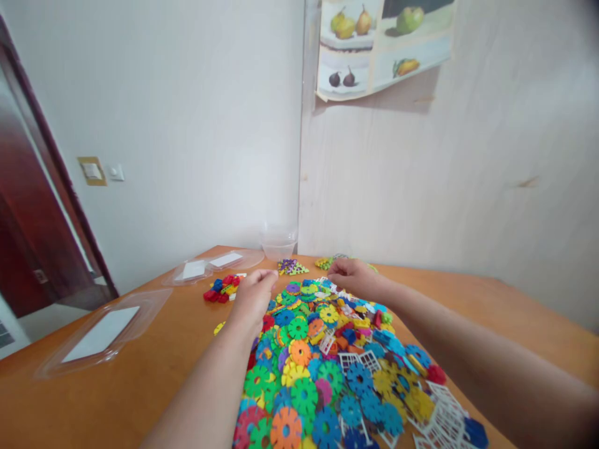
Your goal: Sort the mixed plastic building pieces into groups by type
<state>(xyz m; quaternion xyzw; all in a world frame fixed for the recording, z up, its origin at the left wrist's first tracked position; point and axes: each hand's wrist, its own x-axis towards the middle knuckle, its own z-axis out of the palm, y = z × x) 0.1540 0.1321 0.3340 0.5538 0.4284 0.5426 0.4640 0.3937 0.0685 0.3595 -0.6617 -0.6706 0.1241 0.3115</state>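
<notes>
A large heap of colourful plastic toy pieces (299, 352) spreads over the table between my forearms, mostly notched flower-shaped discs. White lattice pieces (444, 411) lie at its near right, with several blocks mixed in. My left hand (256, 293) is over the heap's far left edge, fingers closed together, beside a small pile of red, blue and yellow bricks (222, 288). At the far right edge of the heap is my right hand (354, 275), fingers curled in, close to some green and yellow pieces (324, 263). Whatever either hand pinches is too small or hidden to make out.
Purple and green triangular pieces (291, 267) lie at the back, before stacked clear tubs (279, 240) near the wall. Clear lids with white labels, one of them a large lid (105, 333), rest on the left of the orange-brown table (182, 362). A fruit poster (386, 47) hangs above.
</notes>
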